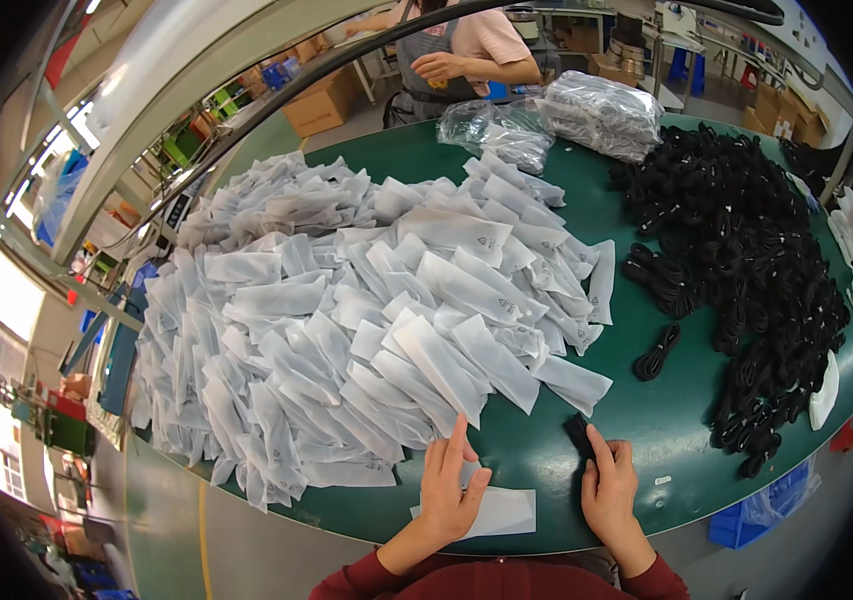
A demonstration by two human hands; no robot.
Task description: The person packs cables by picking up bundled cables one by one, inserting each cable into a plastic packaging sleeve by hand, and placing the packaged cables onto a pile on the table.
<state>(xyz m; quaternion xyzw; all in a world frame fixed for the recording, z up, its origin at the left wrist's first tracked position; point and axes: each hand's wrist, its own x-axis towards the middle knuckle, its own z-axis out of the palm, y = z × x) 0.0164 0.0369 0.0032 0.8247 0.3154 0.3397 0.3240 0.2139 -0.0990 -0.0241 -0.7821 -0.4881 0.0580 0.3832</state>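
Note:
My right hand (608, 490) pinches a small black cable bundle (578, 437) between thumb and fingers, just above the table near its front edge. To the left, my left hand (453, 492) has its index finger stretched out and its thumb apart, with nothing seen in its grasp. That fingertip reaches the front edge of a big heap of frosted white pouches (376, 330); whether it touches one I cannot tell. Partly under the left hand, a flat white pouch (506, 512) lies at the table edge. A single coiled black cable (656, 352) rests farther off on the right.
A large pile of coiled black cables (746, 260) covers the right side of the green table (546, 450). Clear plastic bags of goods (601, 115) stand at the far edge, where a person in an apron (446, 60) is. A blue crate (761, 510) sits below right.

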